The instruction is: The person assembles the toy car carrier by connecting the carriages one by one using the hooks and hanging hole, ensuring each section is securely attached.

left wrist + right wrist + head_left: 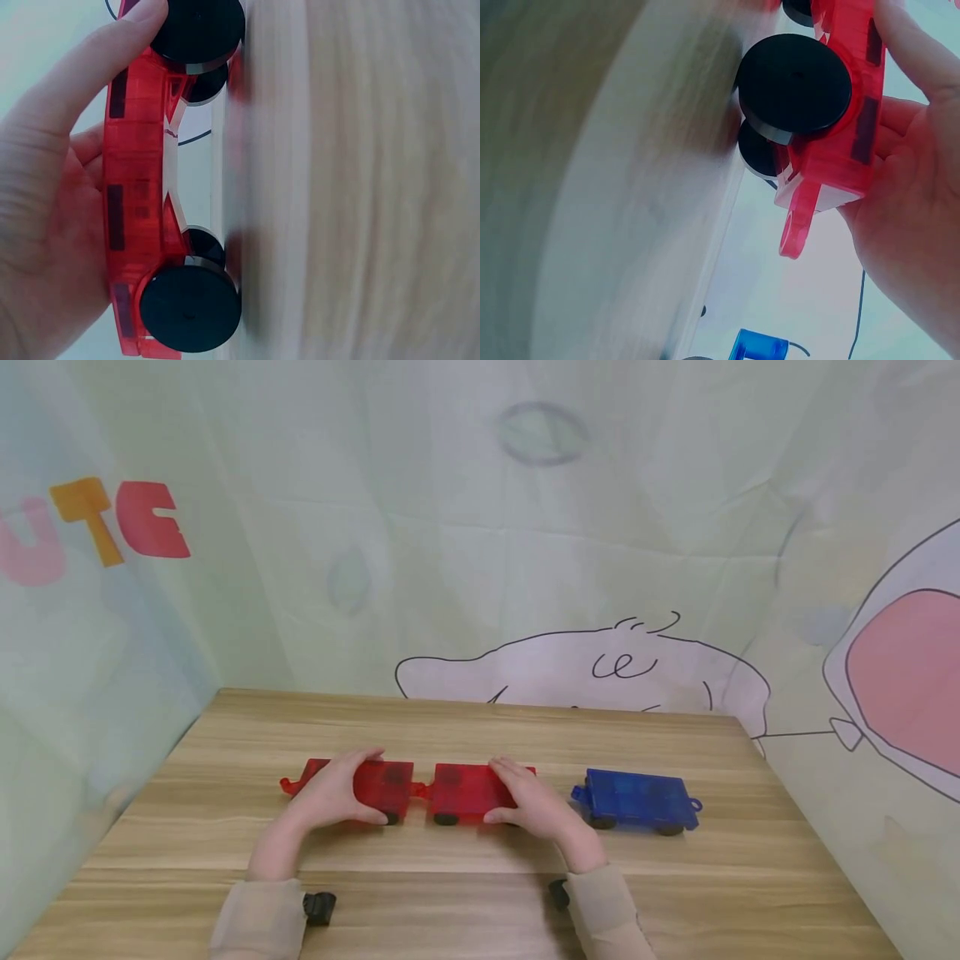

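Where the wood-grain table point(435, 893) meets the room, it is backed by a pale printed curtain point(450, 510), creased in places; coloured letters point(153, 518) are shown at left, a line-drawn figure point(675, 672) behind the far edge, and a balloon print point(911, 681) at right. Wheeled cars counted: three, two red and one blue, set in a rough row across the table. Four black wheels point(191, 307) are seen under the left red car point(390, 787) in the left wrist view. Two wrist bands are worn, with a black device point(320, 908) seen at the left one. The left red car is gripped by the left hand point(333, 793), thumb on the near side, palm over the top, fingers at the far side; its hook point(287, 787) is left sticking out at the left end. The right red car point(461, 787) is held by the right hand point(532, 806) around its right part, a loop point(799, 225) projecting beyond the grip. Between the hands the two cars' facing ends are bridged by red couplers point(420, 791); whether latched cannot be told. The blue car point(641, 799) is held by neither hand, just right of the right one.
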